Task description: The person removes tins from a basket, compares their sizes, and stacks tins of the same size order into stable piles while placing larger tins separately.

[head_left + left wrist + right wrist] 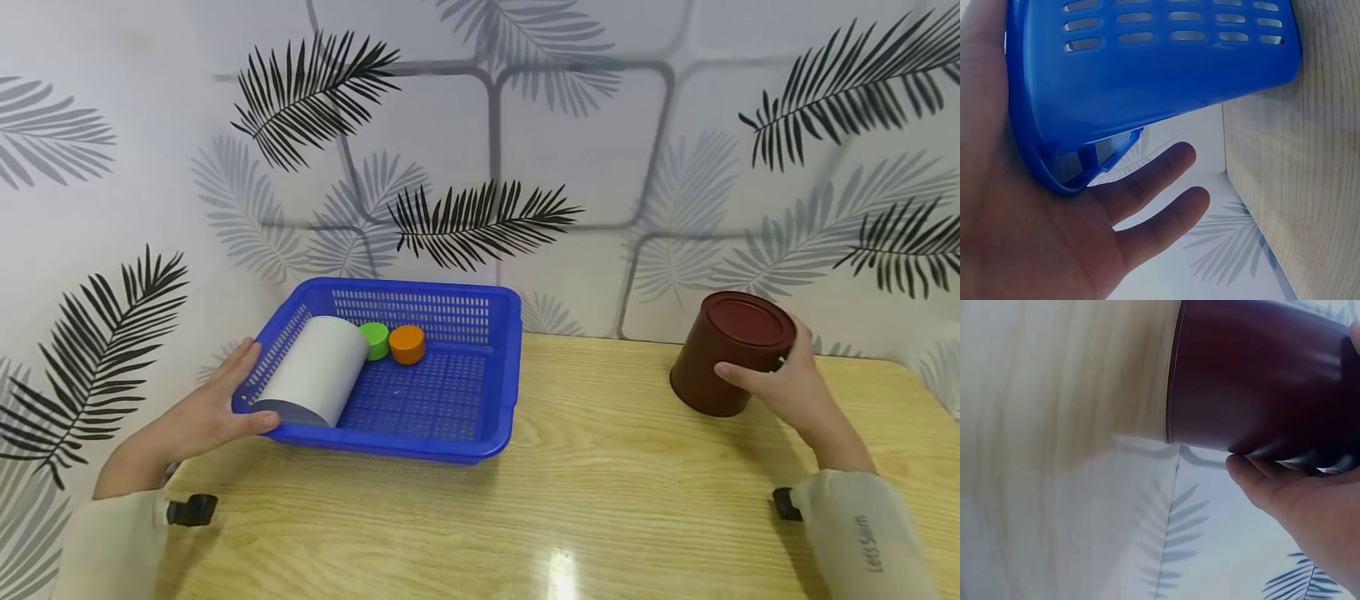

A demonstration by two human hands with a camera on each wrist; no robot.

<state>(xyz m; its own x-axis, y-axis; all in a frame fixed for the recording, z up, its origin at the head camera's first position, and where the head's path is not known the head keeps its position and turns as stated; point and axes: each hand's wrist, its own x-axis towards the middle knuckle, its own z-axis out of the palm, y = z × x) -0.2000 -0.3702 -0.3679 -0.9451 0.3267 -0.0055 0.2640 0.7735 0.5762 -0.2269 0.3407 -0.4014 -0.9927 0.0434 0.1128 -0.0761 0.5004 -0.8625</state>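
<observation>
My left hand [213, 408] holds the near left corner of a blue plastic basket [420, 442]. Its thumb lies at the front rim and its fingers reach along the left side; in the left wrist view two fingers [1169, 225] extend past the rim. Inside the basket lie a white piece with a curved top [318, 367], a small green cylinder [375, 340] and a small orange cylinder [407, 344]. Over at the right, my right hand [795, 392] grips a dark red-brown lidded canister [712, 367], thumb in front. Whether the canister's base touches the table cannot be told.
A light wood table [600, 467] spreads under both hands, its right edge curving away. Behind it stands a pale wall [570, 150] with dark feather-like leaf prints. Each sleeve has a small black device [192, 509] at the wrist.
</observation>
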